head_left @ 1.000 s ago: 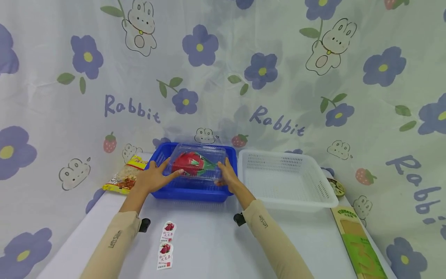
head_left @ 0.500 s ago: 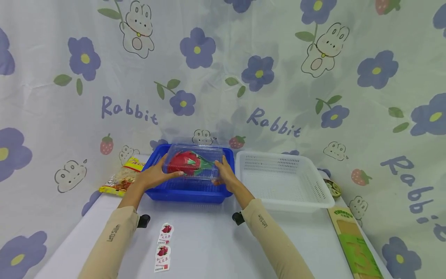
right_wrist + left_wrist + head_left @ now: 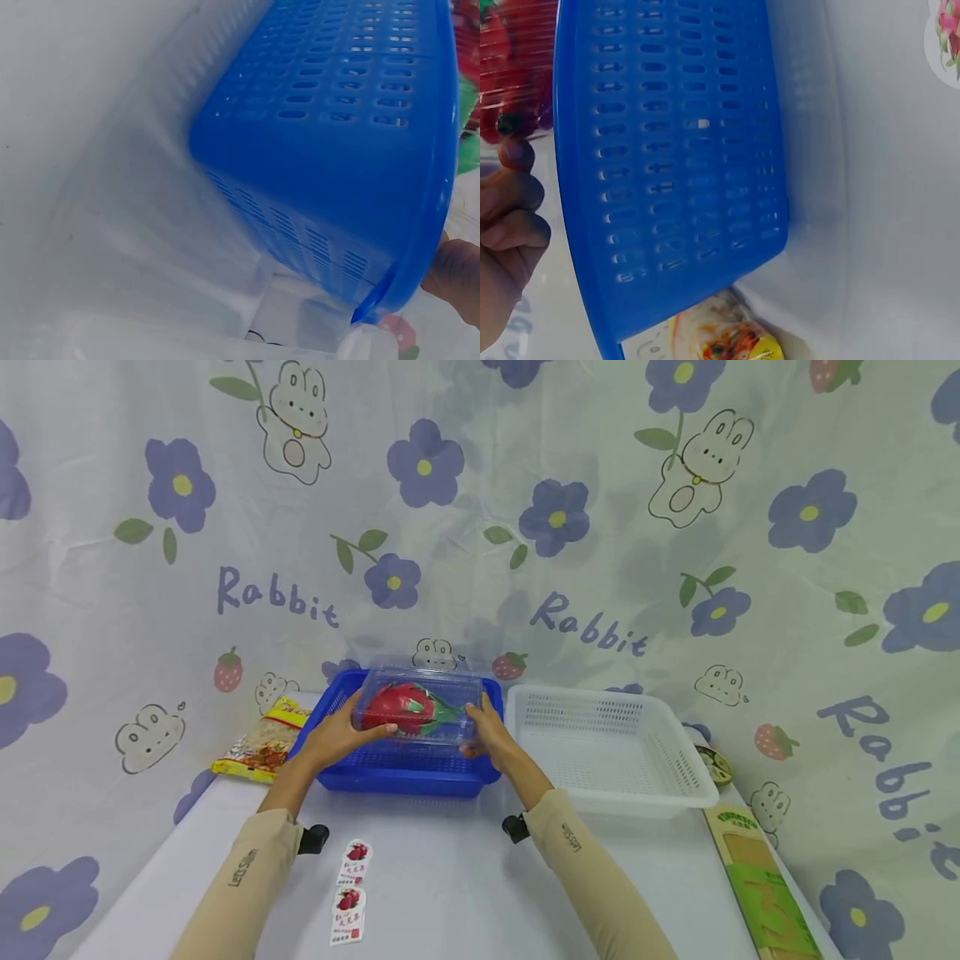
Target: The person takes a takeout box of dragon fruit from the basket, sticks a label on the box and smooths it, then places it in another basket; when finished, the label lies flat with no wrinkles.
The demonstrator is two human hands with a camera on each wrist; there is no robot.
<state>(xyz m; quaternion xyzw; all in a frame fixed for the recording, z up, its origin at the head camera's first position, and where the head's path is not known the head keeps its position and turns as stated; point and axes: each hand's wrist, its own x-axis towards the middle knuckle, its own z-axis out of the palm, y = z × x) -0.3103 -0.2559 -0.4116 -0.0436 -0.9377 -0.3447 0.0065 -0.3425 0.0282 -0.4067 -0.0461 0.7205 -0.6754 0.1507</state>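
In the head view a clear plastic box [image 3: 459,681] with a red and green dragon fruit [image 3: 401,706] inside is held over the blue basket [image 3: 405,783]. My left hand [image 3: 336,737] grips the box's left end, its thumb along the front. At the other end my right hand [image 3: 491,735] holds the box between thumb and fingers. The left wrist view has the curled fingers of the left hand [image 3: 510,217] beside the red fruit, beyond the basket rim. Only part of the right hand [image 3: 456,276] shows past the rim in the right wrist view.
A white basket [image 3: 611,797] stands right of the blue one. To the left lies a yellow food packet [image 3: 262,743]. Two dragon fruit labels [image 3: 348,914] lie on the front of the table. A round tin [image 3: 716,766] and a green-yellow package [image 3: 765,885] line the right edge.
The head view has shifted slightly. Both hands keep their hold on the box, which stays over the blue basket with barely any movement.
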